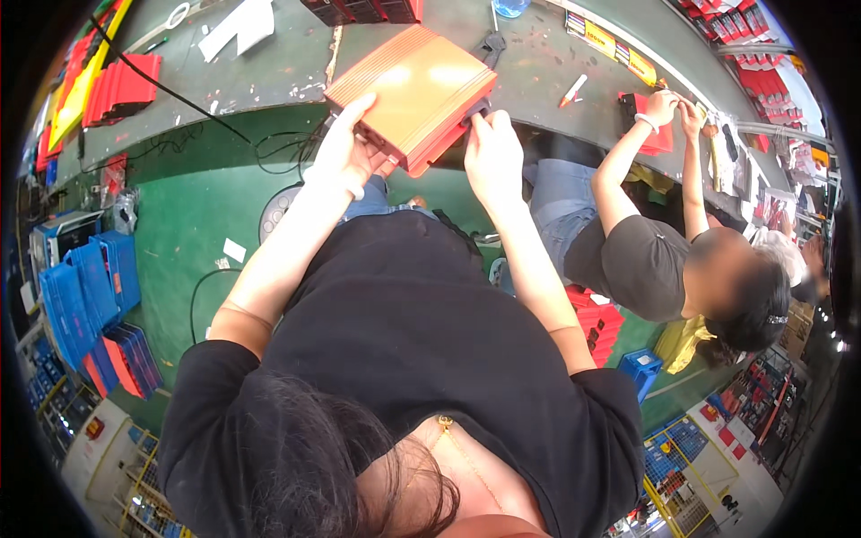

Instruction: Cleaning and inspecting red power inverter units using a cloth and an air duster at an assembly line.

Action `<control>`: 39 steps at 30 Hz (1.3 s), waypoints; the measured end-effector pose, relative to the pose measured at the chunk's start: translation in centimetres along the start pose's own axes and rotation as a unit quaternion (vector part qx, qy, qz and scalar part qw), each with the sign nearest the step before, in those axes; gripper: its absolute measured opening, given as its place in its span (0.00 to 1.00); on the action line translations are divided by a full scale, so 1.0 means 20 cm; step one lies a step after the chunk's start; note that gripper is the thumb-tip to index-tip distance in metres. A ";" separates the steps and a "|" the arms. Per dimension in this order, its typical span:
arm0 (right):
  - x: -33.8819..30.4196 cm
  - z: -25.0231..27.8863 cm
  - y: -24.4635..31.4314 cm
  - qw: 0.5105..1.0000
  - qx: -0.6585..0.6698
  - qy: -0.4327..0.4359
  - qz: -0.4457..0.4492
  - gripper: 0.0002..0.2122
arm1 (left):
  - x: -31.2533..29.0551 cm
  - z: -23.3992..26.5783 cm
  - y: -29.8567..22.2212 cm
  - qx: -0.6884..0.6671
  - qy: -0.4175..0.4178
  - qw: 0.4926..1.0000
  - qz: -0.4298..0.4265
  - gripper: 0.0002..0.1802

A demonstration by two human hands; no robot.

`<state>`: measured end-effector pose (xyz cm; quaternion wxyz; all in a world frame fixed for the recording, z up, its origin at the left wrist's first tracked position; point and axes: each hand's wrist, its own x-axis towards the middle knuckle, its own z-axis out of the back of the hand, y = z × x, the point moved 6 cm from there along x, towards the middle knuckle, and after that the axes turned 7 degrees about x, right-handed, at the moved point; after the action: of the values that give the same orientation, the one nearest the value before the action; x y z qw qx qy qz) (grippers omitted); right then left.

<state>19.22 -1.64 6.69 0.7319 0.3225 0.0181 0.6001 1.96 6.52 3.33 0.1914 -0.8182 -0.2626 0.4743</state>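
An orange-red metal box (413, 90) with ribbed edges is held up, tilted, at the front edge of the workbench. My left hand (345, 152) grips its left end, thumb on top and fingers under the near side. At the right end of the box my right hand (495, 160) is closed, with its fingertips pinched on a small black part (477, 111) against the end face. What exactly that part is stays mostly hidden by the fingers. Sockets or openings show faintly on the box's near left end.
Black-and-red units (363, 11) stand behind the box on the grey-green workbench (269, 76). White paper (237, 29), a marker (572, 91) and a stack of red cases (124, 88) lie along it. A black cable (170, 90) crosses the left side. A co-worker (646, 260) works close on the right.
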 end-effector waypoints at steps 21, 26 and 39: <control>-0.09 0.42 -0.57 0.918 0.311 -0.036 -0.244 0.05 | -0.11 -0.17 -0.27 0.407 0.164 0.846 -0.303 0.36; 0.27 0.47 -0.08 0.948 0.296 -0.108 -0.033 0.06 | -0.11 -0.20 -0.28 0.511 0.196 0.767 -0.336 0.33; 0.56 0.19 0.24 0.961 0.093 0.193 0.176 0.13 | 0.09 -0.16 -0.39 0.451 0.264 0.818 -0.241 0.34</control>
<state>19.82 7.03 16.09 0.5639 0.2646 0.1577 0.7662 3.60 13.51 8.01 0.7092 -0.6449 -0.1469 0.2439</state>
